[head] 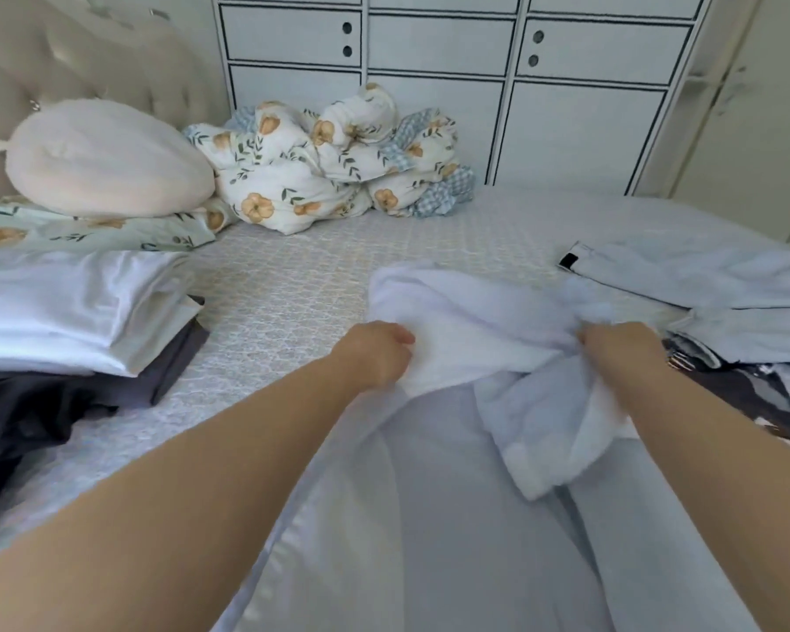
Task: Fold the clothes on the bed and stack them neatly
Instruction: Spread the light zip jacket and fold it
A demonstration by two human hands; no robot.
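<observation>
A white garment (pixel 470 307) lies crumpled in the middle of the bed (pixel 293 285), its lower part hanging toward me. My left hand (pixel 377 353) grips its left edge, my right hand (pixel 625 351) grips its bunched right side. On the left sits a stack of folded clothes (pixel 78 307): white pieces on top, a dark grey one beneath. To the right lies a pale blue garment (pixel 703 285) with a black tag, unfolded, and a dark patterned garment (pixel 744 390) partly under it.
A floral duvet (pixel 334 161) is bundled at the far side against white cabinets (pixel 443 61). A cream plush pillow (pixel 106 161) rests on a floral pillow by the headboard. Dark clothing (pixel 14 421) lies at the left edge.
</observation>
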